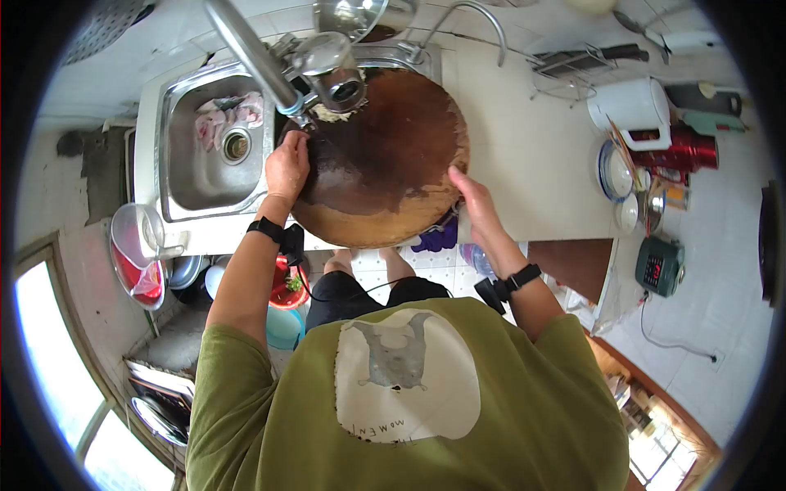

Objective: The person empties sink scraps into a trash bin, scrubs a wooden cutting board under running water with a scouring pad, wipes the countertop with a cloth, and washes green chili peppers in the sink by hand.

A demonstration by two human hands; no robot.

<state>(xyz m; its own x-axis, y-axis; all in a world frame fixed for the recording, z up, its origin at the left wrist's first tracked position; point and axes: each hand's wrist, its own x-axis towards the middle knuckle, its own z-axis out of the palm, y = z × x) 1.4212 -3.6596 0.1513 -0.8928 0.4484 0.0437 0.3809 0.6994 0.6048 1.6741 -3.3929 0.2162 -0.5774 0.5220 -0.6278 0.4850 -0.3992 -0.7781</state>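
Note:
A large round wooden cutting board (381,155) lies over the right part of the sink area and the counter edge. Most of its top is dark and looks wet; the near rim is lighter and drier. On its left edge is my left hand (286,169), closed at the rim just below the spout of the faucet (254,57). My right hand (476,204) grips the opposite edge, thumb on top and fingers hidden beneath. Pale pieces that look like raw meat or fish (225,119) lie in the steel sink basin (184,184), left of the board.
A clear cylindrical fitting (327,61) hangs by the faucet above the board. Rightward on the counter stand a white jug (630,106), stacked bowls (614,172) and a knife rack (585,61). A green appliance (659,266) is at far right. Basins (285,327) sit below left.

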